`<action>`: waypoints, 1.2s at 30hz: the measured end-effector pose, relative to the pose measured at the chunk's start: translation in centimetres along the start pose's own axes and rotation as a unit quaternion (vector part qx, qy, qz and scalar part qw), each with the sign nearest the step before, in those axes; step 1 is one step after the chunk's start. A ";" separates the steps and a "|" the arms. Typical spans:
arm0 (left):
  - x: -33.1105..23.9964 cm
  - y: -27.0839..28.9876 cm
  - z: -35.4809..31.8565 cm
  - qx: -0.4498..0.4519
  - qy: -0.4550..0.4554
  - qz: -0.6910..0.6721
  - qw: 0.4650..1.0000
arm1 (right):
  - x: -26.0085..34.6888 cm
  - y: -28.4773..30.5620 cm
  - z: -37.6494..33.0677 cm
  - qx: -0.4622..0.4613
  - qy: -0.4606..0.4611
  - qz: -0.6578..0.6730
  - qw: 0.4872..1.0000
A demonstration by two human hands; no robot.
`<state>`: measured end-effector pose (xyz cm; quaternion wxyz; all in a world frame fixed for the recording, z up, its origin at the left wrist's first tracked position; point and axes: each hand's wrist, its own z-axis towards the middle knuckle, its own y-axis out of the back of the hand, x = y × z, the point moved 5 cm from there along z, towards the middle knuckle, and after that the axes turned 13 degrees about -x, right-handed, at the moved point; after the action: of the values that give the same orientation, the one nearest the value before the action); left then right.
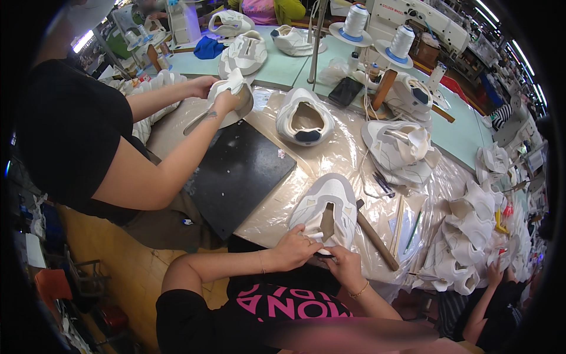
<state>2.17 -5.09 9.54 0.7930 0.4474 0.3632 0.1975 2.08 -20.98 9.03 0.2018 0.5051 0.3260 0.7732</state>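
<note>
A white and grey shoe upper (pixel 339 192) lies on the plastic-covered table, its toe pointing away from me and its collar close to my body. My left hand (pixel 295 248) is closed on the left side of the heel collar, with a small white bit showing by its fingers. My right hand (pixel 345 265) pinches the heel edge from the other side. The two hands nearly meet at the heel, where a dark patch of lining shows between them. A hammer (pixel 377 236) with a brown handle lies just right of this upper.
A co-worker at the left holds another upper (pixel 243 101) over a black board (pixel 239 171). More uppers (pixel 305 117) stand farther back, and a pile of uppers (pixel 463 242) lies right. Thin sticks (pixel 397 224) lie past the hammer. Thread cones (pixel 356 23) stand behind.
</note>
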 end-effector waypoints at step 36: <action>0.7 -2.6 -1.2 -0.185 -0.121 0.182 0.958 | -2.0 -2.4 -1.1 -0.117 0.073 -0.111 0.984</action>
<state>1.75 -5.31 6.65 0.8508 0.3718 0.1336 0.3465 1.86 -20.87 5.75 0.3199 0.3809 0.3009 0.8137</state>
